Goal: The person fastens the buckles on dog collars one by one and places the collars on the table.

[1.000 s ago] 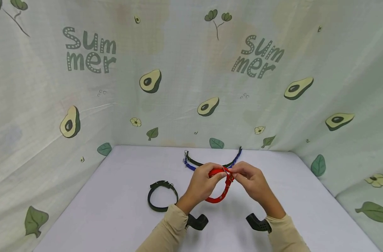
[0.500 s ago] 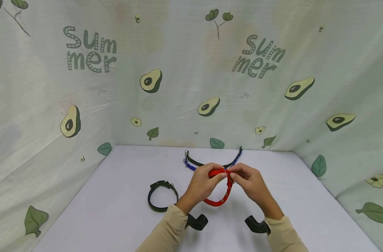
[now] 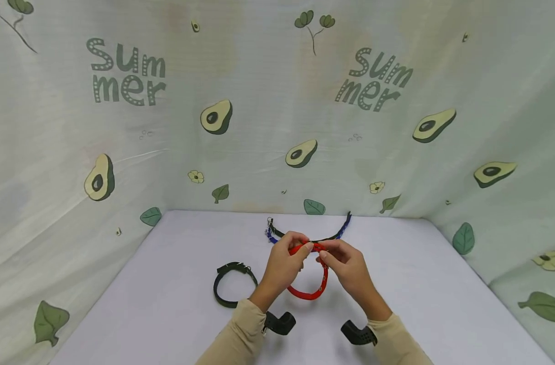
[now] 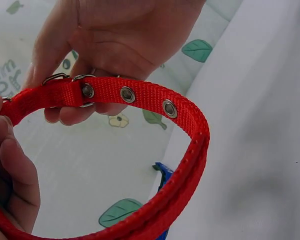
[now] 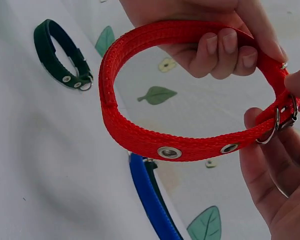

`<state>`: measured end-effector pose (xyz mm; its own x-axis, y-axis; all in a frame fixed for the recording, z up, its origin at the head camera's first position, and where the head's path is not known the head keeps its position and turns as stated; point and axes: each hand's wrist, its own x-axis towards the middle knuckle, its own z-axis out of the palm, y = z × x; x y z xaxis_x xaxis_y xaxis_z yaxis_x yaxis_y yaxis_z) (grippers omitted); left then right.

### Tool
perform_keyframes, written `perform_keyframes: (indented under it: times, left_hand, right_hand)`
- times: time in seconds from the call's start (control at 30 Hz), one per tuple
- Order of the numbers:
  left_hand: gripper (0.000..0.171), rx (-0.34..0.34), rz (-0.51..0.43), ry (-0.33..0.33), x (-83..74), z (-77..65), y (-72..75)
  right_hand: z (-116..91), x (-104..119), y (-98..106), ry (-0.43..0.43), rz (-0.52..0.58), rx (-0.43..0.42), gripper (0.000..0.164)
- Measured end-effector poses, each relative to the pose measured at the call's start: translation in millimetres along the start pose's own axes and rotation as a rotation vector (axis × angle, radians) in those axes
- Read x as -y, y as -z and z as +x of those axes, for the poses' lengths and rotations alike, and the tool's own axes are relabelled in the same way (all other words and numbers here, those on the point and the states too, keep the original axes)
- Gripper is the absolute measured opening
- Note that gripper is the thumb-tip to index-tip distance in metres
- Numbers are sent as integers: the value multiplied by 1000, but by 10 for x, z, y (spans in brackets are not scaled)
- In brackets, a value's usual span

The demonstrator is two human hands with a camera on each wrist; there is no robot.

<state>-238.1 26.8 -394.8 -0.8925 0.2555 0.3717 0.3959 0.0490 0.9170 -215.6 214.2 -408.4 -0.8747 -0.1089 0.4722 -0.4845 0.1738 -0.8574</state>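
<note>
A red dog collar (image 3: 310, 296) hangs as a closed loop above the table, held by both hands. My left hand (image 3: 281, 263) pinches its upper left part; in the right wrist view its fingers (image 5: 229, 42) curl round the band. With thumb and fingertips, my right hand (image 3: 349, 268) pinches the collar by the metal buckle (image 5: 276, 127). Metal eyelets (image 4: 127, 94) line the band in the left wrist view. The strap's tip is largely hidden behind the fingers.
A dark green collar (image 3: 226, 302), fastened in a ring, lies left of the hands. Behind them a blue collar (image 3: 343, 230) and a dark green collar (image 3: 282, 235) lie stretched out together on the white table (image 3: 168, 263). Printed cloth (image 3: 259, 76) surrounds the table.
Both hands have shifted left with the red collar, the right hand more than the left. The loop now shows rounder between them. The collars on the table have stayed put.
</note>
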Motion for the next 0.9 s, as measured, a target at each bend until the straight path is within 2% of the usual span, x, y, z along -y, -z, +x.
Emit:
perform_keyframes:
  times: [0.13, 0.27, 0.33, 0.53, 0.6, 0.7, 0.9]
  left_hand:
    - [21, -18, -42, 22, -3, -16, 32]
    - [21, -36, -66, 69, 17, -50, 42]
    - [20, -48, -70, 92, -23, -79, 44]
    - [24, -54, -80, 104, 108, -121, 35]
    - [24, -51, -56, 100, 163, -125, 35]
    - [22, -48, -24, 94, 177, -144, 39]
    - [20, -33, 74, 97, 205, -176, 67]
  right_hand:
    - [-5, 0, -22, -7, -35, 39, 28]
    - [-36, -14, -51, -29, -117, 52, 34]
    - [-45, 43, -82, -39, -146, 54, 36]
    - [-65, 54, -115, -49, -184, 49, 34]
    - [-63, -40, -112, -35, -190, 49, 33]
    - [-60, -64, -118, -22, -192, 54, 30]
    - [-56, -57, -139, -61, -197, 65, 27]
